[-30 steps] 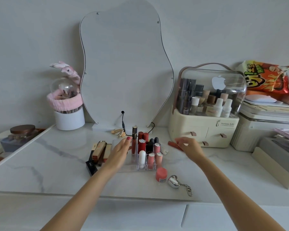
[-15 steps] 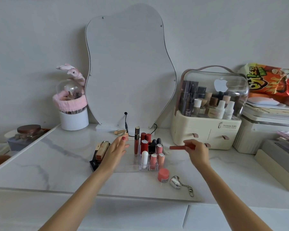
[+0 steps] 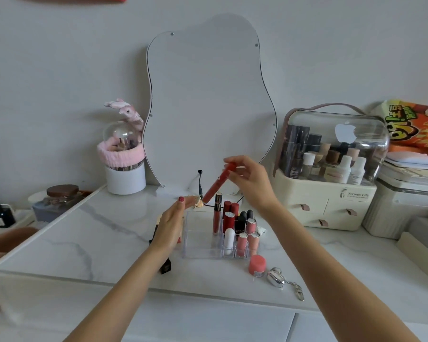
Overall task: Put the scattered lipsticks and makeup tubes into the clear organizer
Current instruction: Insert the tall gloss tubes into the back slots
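Having lifted and tilted since a second ago, the red tube point(image 3: 217, 184), pinched by the right hand point(image 3: 251, 180), hangs over the organizer point(image 3: 200, 243), ready to slot; left hand point(image 3: 171, 223) flat, fingers together.

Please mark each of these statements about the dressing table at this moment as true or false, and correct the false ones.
1. The right hand holds a red tube tilted in the air. True.
2. The left hand grips a lipstick. False: its fingers are straight, beside the clear organizer, and hold nothing.
3. The round pink jar stands inside the organizer. False: it stands on the tabletop in front of it.
4. A white tube stands upright in the organizer. True.
5. The silver keychain lies right of the pink jar. True.
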